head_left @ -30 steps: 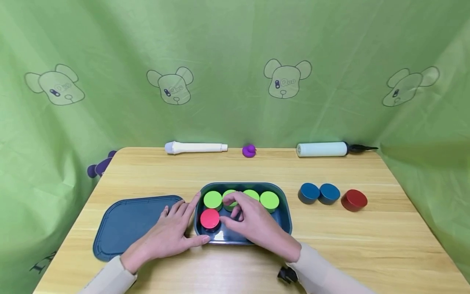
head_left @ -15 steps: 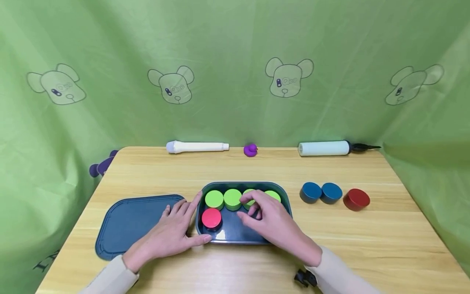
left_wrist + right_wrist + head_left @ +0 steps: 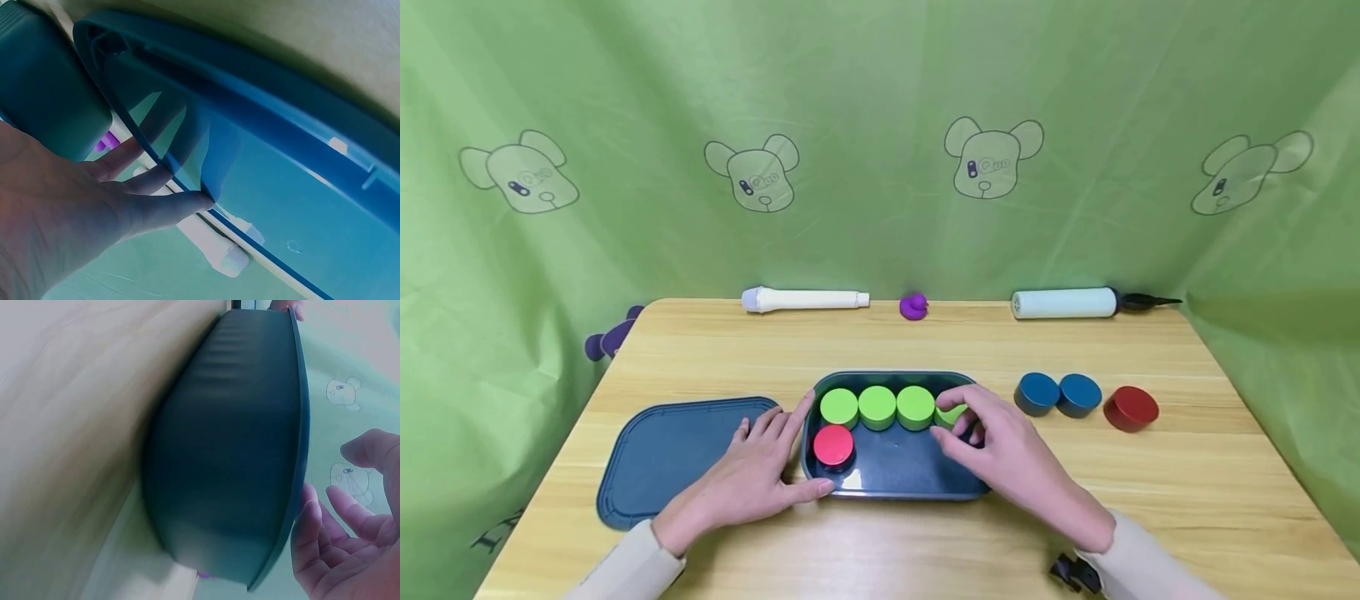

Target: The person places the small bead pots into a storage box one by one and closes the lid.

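Note:
My left hand (image 3: 741,483) rests at the left end of a dark blue tray (image 3: 902,468), index finger and thumb spread along its rim. Its other fingers overlap the flat blue lid (image 3: 662,458), and in the left wrist view they lie along the lid's edge (image 3: 275,256). Inside the tray, a back row of several green discs (image 3: 877,405) stands behind one red disc (image 3: 833,445) at left. My right hand (image 3: 1011,454) is over the tray's right end, thumb and index finger apart around the rightmost green disc (image 3: 951,415), partly hidden. The right wrist view shows nothing held there.
Two blue discs (image 3: 1037,393) and another red disc (image 3: 1131,408) stand on the table right of the tray. Along the back edge lie a white microphone (image 3: 808,300), a purple duck (image 3: 913,307) and a pale blue hand pump (image 3: 1063,303). A green curtain (image 3: 880,208) hangs behind.
My right hand has moved rightward along the green row, from the second disc to the rightmost one. My left hand keeps its place on the tray.

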Available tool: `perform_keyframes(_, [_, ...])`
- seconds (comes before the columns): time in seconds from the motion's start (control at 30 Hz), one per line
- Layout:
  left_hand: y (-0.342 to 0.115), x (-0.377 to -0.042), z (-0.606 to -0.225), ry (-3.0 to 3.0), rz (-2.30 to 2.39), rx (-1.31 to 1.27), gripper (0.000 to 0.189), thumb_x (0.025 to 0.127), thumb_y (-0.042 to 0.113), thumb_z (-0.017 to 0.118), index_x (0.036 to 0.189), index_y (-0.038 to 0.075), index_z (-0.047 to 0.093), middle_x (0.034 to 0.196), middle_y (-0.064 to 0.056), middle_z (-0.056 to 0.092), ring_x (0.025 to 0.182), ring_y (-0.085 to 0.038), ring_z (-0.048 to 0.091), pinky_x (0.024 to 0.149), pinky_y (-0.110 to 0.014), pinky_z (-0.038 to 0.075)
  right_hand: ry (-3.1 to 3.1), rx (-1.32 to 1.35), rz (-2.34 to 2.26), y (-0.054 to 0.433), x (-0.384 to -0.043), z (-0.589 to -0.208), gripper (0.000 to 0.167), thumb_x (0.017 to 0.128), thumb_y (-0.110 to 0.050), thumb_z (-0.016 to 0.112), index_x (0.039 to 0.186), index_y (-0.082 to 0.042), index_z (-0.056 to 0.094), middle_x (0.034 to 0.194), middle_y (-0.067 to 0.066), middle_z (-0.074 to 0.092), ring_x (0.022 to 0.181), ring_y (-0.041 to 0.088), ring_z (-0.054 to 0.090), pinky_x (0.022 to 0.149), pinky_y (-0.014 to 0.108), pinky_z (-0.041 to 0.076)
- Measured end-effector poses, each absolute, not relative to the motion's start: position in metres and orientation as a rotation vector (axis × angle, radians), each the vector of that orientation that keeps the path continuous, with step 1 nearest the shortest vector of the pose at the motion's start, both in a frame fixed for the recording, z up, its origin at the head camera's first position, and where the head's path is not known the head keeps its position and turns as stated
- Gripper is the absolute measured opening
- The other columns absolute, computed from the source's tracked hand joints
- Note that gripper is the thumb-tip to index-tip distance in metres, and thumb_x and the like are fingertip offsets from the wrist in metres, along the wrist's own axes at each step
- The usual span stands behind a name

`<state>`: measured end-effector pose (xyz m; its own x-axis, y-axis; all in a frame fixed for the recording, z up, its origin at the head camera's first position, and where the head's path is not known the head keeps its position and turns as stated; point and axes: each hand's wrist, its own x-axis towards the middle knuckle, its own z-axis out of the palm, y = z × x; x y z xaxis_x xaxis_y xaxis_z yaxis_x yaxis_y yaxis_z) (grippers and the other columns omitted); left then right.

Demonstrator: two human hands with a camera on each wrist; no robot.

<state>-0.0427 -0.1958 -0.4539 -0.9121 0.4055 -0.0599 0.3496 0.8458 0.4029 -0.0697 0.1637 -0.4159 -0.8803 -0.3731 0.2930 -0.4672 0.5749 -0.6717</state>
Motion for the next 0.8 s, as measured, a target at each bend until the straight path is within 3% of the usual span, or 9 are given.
perform_keyframes(0.37, [-0.196, -0.043, -0.456, 2.884, 0.583, 0.599, 0.115, 0.094, 0.084, 0.060, 0.178, 0.026, 0.006, 0.163, -0.024, 0.046, 0.153, -0.050, 0.036, 0.116, -0.084, 0.021, -2.630, 0.637, 1.162, 0.194, -0.071, -0.413, 0.029, 0.095, -0.009, 0.086, 0.118, -0.018, 0.073, 0.094, -0.007, 0.068, 0.079, 0.008, 0.066, 0.070, 0.027, 0.059])
perform_keyframes(0.8, [-0.196, -0.043, -0.456, 2.896, 0.568, 0.604, 0.117, 0.093, 0.088, 0.056, 0.178, 0.027, 0.004, 0.162, -0.023, 0.047, 0.153, -0.050, 0.036, 0.117, -0.083, 0.021, -2.545, 0.474, 1.123, 0.242, -0.071, -0.419, 0.029, 0.094, -0.008, 0.088, 0.119, -0.014, 0.075, 0.088, -0.004, 0.066, 0.077, 0.011, 0.062, 0.070, 0.015, 0.051])
